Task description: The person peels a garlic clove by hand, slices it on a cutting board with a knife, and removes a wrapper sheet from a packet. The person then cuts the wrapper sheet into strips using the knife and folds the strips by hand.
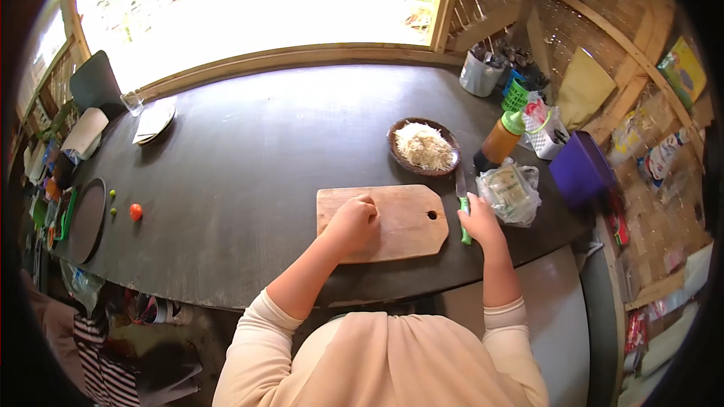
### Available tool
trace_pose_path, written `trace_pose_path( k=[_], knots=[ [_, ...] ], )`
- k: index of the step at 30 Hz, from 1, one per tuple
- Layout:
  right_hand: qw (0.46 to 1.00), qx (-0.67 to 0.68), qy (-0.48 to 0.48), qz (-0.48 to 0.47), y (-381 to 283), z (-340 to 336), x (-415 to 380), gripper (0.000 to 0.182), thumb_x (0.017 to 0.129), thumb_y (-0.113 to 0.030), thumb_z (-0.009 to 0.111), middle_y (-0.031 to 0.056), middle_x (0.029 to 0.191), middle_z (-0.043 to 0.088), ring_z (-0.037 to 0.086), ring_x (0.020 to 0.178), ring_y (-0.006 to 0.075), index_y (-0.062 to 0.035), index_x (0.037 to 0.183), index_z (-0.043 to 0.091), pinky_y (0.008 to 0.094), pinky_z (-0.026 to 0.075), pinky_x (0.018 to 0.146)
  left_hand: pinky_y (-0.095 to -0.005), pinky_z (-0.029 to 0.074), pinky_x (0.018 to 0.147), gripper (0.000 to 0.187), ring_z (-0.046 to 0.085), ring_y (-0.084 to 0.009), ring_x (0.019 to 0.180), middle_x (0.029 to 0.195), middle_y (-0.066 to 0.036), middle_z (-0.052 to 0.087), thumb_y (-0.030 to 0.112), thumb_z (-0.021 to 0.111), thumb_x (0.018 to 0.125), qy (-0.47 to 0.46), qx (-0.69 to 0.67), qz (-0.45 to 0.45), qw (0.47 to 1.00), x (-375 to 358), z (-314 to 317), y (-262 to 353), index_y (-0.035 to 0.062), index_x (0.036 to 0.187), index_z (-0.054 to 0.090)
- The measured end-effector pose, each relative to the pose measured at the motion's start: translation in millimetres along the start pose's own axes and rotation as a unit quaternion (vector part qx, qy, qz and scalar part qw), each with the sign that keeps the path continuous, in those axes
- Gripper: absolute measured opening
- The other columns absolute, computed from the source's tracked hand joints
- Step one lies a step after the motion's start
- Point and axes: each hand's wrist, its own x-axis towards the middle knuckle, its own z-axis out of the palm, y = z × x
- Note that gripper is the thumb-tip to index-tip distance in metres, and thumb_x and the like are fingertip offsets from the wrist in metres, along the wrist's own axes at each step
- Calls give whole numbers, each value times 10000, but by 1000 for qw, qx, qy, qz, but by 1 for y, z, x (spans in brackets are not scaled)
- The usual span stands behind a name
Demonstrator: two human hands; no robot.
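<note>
A wooden cutting board (403, 218) with a hole at its right end lies near the table's front edge. My left hand (356, 220) rests closed over the board's left part; whatever it may hold is hidden. At the board's right side, my right hand (480, 220) is at the green handle of a knife (464, 211), whose blade points away from me. Its fingers are curled beside the handle, and the knife lies along the table. Behind the board a dark bowl (394, 152) holds pale shredded food (424, 146).
Right of the bowl stand a sauce bottle (499, 142), a plastic-wrapped package (509, 190) and a purple container (581, 169). Utensil holders (480, 75) are at the back right. On the left are a tomato (136, 212), small green fruits, a round tray (89, 220) and a glass (133, 103).
</note>
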Motion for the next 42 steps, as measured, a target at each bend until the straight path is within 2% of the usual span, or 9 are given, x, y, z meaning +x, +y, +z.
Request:
trace_pose_path(
  k=[5, 6, 8, 12, 18, 21, 37, 40, 42],
  knots=[
    [984, 149, -76, 58, 1, -18, -17, 539, 756, -236, 652, 285, 971, 639, 621, 871, 439, 66, 1189, 542, 447, 514, 830, -400, 512, 744, 139, 621, -346, 792, 893, -162, 642, 82, 627, 788, 30, -44, 12, 999, 2, 9, -16, -39, 726, 657],
    [988, 133, -74, 37, 3, -23, -28, 476, 792, -176, 632, 217, 905, 655, 651, 741, 335, 47, 1202, 539, 401, 543, 694, -398, 514, 734, 133, 622, -344, 779, 891, -159, 645, 81, 635, 784, 31, -50, 16, 998, 2, 10, -18, -37, 729, 661],
    [904, 372, -65, 202, -13, -34, -62, 474, 836, -103, 595, 110, 820, 640, 627, 626, 193, -11, 1292, 507, 325, 517, 541, -397, 516, 724, 128, 624, -342, 767, 888, -155, 648, 81, 644, 780, 37, -57, 12, 998, 2, 9, -19, -35, 731, 666],
    [856, 468, -111, 190, -26, -40, -102, 531, 875, -44, 556, 42, 780, 606, 591, 597, 104, -78, 1393, 441, 255, 462, 468, -376, 522, 717, 109, 639, -321, 769, 889, -143, 658, 80, 666, 791, 16, -50, 7, 999, 3, 4, -16, -25, 779, 693],
    [886, 385, -245, 80, -104, -43, -119, 559, 919, -85, 540, 121, 731, 616, 612, 578, 210, -113, 1454, 382, 324, 486, 549, -369, 527, 725, 113, 652, -313, 776, 898, -137, 666, 91, 683, 806, 1, -51, 6, 999, -2, 12, -1, -18, 819, 709],
    [932, 301, -201, -25, -115, -38, -117, 517, 921, -103, 544, 296, 757, 581, 604, 688, 448, -89, 1424, 424, 423, 500, 671, -379, 527, 729, 113, 651, -326, 775, 900, -143, 664, 95, 681, 805, 10, -47, 1, 999, -4, 17, 5, -16, 806, 704],
    [945, 256, -193, -67, -130, -42, -122, 462, 911, -66, 543, 321, 862, 622, 624, 756, 465, -31, 1368, 484, 477, 486, 647, -392, 528, 779, 76, 642, -328, 821, 884, -142, 656, 50, 646, 788, 41, 3, 30, 999, -6, 26, 5, -14, 778, 685],
    [941, 243, -236, -23, -132, -41, -120, 473, 919, -50, 540, 309, 968, 632, 631, 823, 450, -49, 1387, 472, 372, 502, 730, -393, 528, 777, 75, 645, -328, 819, 884, -144, 657, 43, 641, 784, 42, 4, 31, 999, -6, 26, 5, -16, 779, 687],
    [932, 313, -166, -83, -128, -25, -118, 461, 902, -35, 531, 321, 863, 620, 631, 768, 455, -11, 1361, 482, 455, 497, 659, -393, 528, 777, 77, 647, -329, 819, 888, -145, 659, 38, 637, 785, 32, -9, 23, 999, -5, 23, 6, -20, 780, 687]
  ],
)
